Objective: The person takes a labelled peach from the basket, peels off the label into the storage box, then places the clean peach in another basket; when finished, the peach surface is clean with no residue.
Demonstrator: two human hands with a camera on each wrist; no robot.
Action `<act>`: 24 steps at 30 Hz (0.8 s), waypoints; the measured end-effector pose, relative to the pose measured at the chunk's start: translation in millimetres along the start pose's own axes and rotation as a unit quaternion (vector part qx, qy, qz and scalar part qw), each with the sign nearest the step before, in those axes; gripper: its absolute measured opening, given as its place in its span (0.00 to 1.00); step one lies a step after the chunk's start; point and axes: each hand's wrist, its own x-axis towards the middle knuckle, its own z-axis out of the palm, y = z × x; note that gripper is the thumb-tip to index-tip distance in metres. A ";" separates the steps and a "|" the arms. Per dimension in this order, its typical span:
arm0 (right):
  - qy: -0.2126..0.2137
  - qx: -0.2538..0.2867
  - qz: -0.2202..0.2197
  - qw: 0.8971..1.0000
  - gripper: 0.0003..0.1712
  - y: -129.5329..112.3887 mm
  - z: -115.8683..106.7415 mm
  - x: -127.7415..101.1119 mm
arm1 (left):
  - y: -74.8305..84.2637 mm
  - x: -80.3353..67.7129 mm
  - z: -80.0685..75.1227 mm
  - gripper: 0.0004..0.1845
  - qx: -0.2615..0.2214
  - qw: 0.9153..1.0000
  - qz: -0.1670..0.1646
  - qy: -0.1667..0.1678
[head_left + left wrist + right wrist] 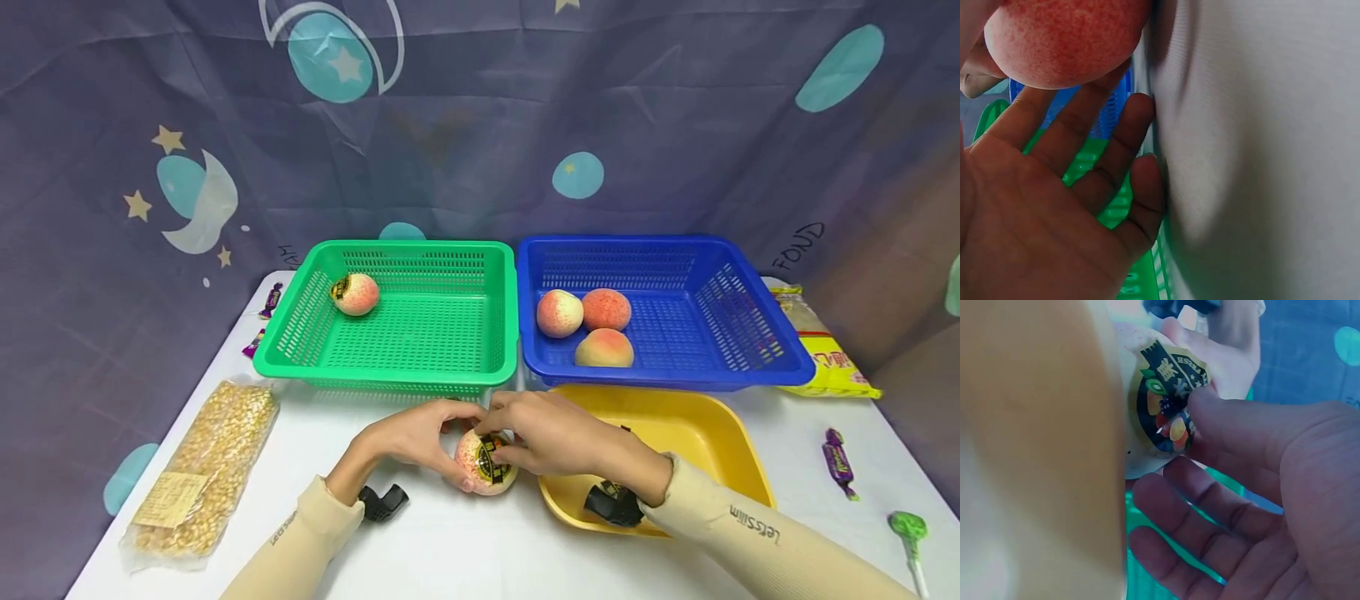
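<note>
— Round peach (483,463), pale cream speckled pink-red, down on the white worktop (450,542) just in front of the yellow tray (720,433).

— Sticker?

— Black and yellow label (491,458) on the near face (fruit pictures on it, seen from the right wrist). Cupped by the left hand (416,437), pressed at the label by the right hand (551,433).

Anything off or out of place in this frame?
Nothing spilled or damaged. One oddity: the peach in the green plastic basket carries a dark round sticker, like the pink peach both hands hold, while the three peaches in the blue plastic basket show none from this angle.
</note>
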 end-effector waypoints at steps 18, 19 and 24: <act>0.031 0.139 -0.021 0.990 0.08 6.0 -5.1 -16.7 | 2.0 3.9 4.4 0.37 -0.023 0.999 0.016 -0.020; 0.037 0.150 -0.021 0.988 0.08 6.4 -6.9 -19.3 | 1.5 2.8 3.5 0.37 -0.026 0.999 0.017 -0.022; 0.087 0.208 0.002 0.974 0.06 15.1 -22.7 -37.6 | -0.6 -5.0 -1.5 0.40 -0.030 0.999 0.010 -0.015</act>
